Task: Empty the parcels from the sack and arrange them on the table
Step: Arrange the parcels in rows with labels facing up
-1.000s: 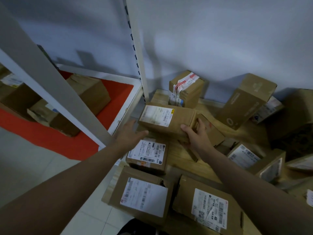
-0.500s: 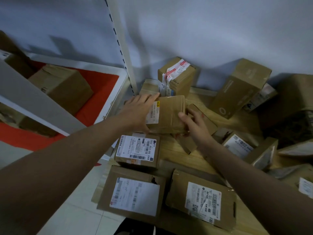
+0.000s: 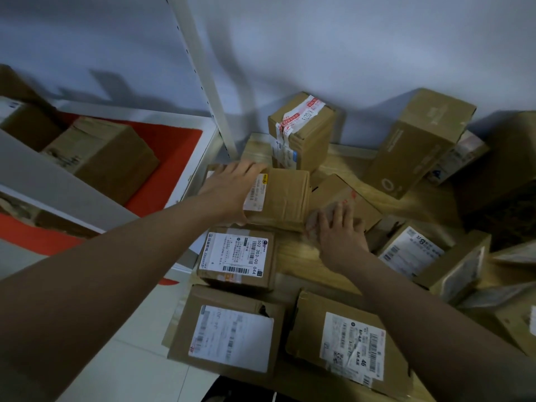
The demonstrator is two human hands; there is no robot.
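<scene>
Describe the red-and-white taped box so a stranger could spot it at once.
Start at the white slotted shelf post. Just right of its foot, at the back edge of the table, stands a tall cardboard box. It alone wears red-and-white printed tape over its top.

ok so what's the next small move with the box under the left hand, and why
Probably lift both hands off: the box already lies flat on the table behind the labelled parcel, left hand resting on top, right hand beside its near corner.

Dim bluish light, possibly from overhead; soft shadows on wall [image 3: 362, 53]. Wide-angle bend at edges. Right hand [image 3: 339, 236] motion-smeared, lower-left label [image 3: 232, 338] soft.
</scene>
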